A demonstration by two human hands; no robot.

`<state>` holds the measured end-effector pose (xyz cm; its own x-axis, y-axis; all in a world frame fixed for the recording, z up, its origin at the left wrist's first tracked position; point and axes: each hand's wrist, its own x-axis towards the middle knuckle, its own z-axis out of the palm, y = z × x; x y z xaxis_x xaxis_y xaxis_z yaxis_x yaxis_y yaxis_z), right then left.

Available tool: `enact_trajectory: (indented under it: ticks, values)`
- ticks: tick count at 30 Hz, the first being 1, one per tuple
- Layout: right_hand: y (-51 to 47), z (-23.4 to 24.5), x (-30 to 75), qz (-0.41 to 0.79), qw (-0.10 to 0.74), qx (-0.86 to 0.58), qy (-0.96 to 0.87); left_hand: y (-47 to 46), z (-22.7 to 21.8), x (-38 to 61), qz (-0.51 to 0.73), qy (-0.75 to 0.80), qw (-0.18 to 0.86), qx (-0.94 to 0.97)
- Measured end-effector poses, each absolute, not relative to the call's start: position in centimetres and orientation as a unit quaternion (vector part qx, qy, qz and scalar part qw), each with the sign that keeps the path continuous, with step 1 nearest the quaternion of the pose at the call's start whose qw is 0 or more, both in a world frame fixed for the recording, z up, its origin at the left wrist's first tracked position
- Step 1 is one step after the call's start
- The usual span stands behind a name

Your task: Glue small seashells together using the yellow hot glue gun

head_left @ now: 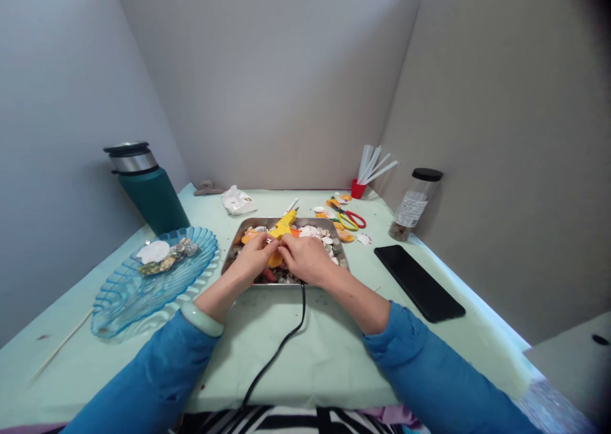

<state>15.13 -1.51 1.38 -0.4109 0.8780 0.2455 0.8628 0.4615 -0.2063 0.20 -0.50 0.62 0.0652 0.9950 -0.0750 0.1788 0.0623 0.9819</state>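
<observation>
My left hand (254,256) and my right hand (305,256) meet over a metal tray (228,262) filled with shells and small stones. The fingertips of both are pinched together, and whatever they hold is too small or hidden to make out. Just beyond the fingers, a yellow glue gun (285,223) rests in the tray, partly covered by my hands. Its black cord (286,337) seems to run from the tray's near edge toward my lap. Orange and white shells lie around my fingers.
At left stand a blue shell-shaped dish (138,300) and a teal bottle (153,198). Behind the tray lie a crumpled white bag (237,200) and scissors (347,217). A red cup (358,189) holds glue sticks (370,165). A jar (410,208) and black phone (417,281) occupy the right.
</observation>
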Motion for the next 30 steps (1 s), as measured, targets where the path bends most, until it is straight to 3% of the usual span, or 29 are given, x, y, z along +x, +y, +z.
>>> enact_trajectory:
  ticks: [30]
  values:
    - [-1.41, 1.24, 15.13, 0.017, 0.154, -0.519, -0.841, -0.4, 0.47, 0.25, 0.399, 0.552, 0.459, 0.57]
